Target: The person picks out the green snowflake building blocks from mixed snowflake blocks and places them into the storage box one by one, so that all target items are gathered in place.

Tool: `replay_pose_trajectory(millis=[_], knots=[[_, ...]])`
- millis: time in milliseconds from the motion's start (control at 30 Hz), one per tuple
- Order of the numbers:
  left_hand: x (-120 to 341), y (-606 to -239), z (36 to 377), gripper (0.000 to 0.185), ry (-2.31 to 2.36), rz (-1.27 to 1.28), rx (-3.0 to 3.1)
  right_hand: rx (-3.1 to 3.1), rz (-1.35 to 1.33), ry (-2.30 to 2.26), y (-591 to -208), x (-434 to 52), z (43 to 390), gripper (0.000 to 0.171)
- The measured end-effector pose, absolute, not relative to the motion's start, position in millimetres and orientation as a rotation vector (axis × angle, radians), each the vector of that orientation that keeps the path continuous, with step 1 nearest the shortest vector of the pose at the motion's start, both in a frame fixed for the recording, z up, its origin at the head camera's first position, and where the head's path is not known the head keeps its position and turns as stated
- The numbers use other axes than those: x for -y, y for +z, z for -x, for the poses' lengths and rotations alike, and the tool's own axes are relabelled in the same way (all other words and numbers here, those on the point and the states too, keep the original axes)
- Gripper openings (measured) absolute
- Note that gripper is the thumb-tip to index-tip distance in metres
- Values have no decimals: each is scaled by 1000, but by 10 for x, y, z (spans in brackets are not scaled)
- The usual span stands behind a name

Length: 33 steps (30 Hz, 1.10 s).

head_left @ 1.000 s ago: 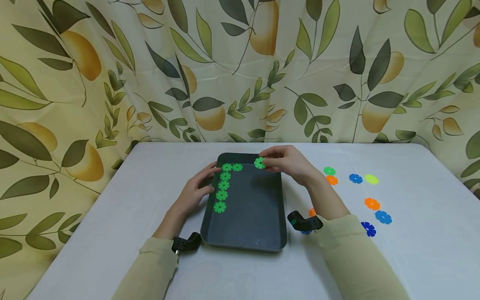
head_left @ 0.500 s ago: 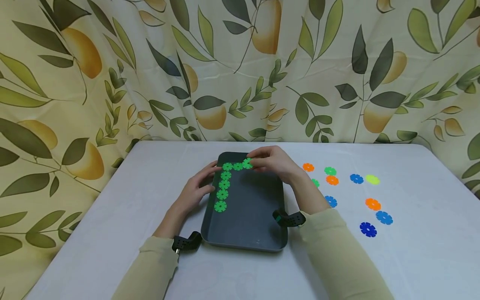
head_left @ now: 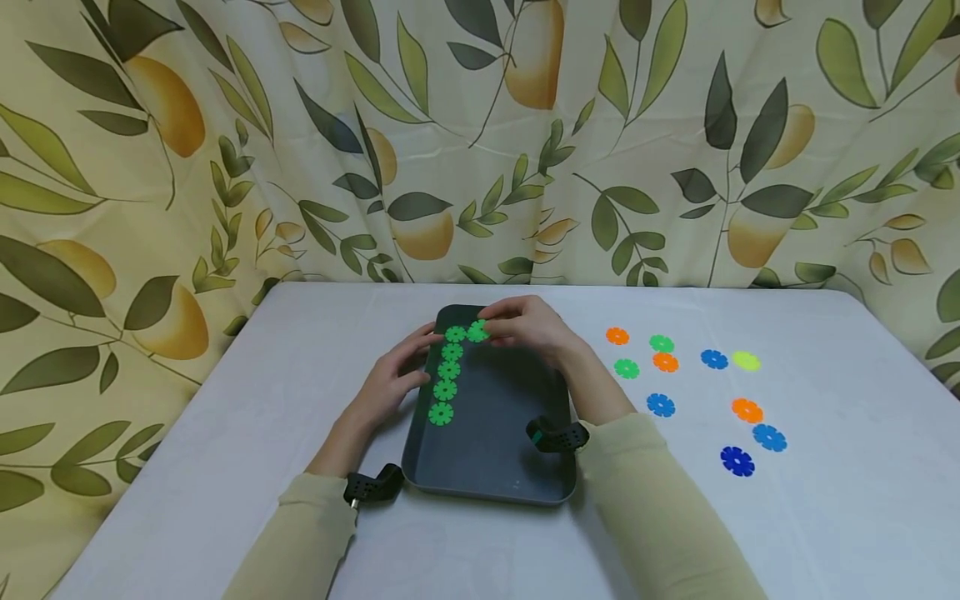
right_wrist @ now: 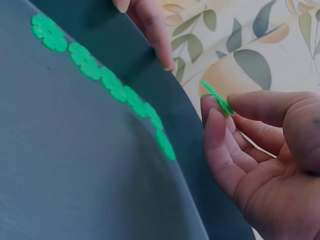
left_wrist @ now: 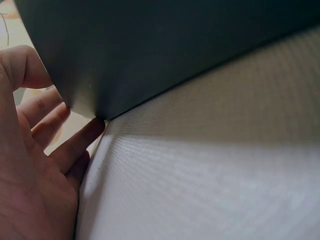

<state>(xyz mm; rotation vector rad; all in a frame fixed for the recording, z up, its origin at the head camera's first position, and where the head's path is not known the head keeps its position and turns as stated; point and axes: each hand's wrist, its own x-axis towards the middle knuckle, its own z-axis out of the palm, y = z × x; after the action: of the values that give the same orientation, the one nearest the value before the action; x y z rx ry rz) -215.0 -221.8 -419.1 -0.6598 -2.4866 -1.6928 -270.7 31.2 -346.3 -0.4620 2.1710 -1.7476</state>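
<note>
A dark grey tray [head_left: 495,450] lies lengthwise on the white-covered table. Inside, near its left wall, runs a line of green flower-shaped discs [head_left: 449,370], with another at its far end partly covered by the right hand's disc in the head view. My right hand [head_left: 528,327] pinches one green flower-shaped disc [right_wrist: 218,98] between thumb and fingertips, raised over the tray's far part and tilted nearly edge-on in the right wrist view. My left hand [head_left: 393,373] rests along the tray's left side, its fairly straight fingers [left_wrist: 82,142] touching the outer wall.
To the right of the tray several loose discs lie scattered: orange [head_left: 617,336], green [head_left: 626,368], blue [head_left: 661,405], yellow [head_left: 746,361] and dark blue [head_left: 737,461]. A fruit-patterned curtain [head_left: 480,167] hangs behind the table [head_left: 847,517]. Each wrist carries a black band.
My right hand has moved left across the tray's far end with the green disc, which now overlaps the row's end disc. Discs behind the right arm have come into sight. My left hand stays.
</note>
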Motion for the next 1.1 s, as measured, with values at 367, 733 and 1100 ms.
replay_pose_trajectory(millis=[367,733,1100], knots=[[2219,-4181,2150,56,-1701,670,2476,-2110,410,-1767,-3617,-212,2756,34],[2212,-4185,2151,56,-1687,661,2485,-2080,391,-1788,-3712,-177,2772,35],[2202,-4172,2146,56,-1691,647,2494,-2119,347,-1724,-3793,-199,2794,33]])
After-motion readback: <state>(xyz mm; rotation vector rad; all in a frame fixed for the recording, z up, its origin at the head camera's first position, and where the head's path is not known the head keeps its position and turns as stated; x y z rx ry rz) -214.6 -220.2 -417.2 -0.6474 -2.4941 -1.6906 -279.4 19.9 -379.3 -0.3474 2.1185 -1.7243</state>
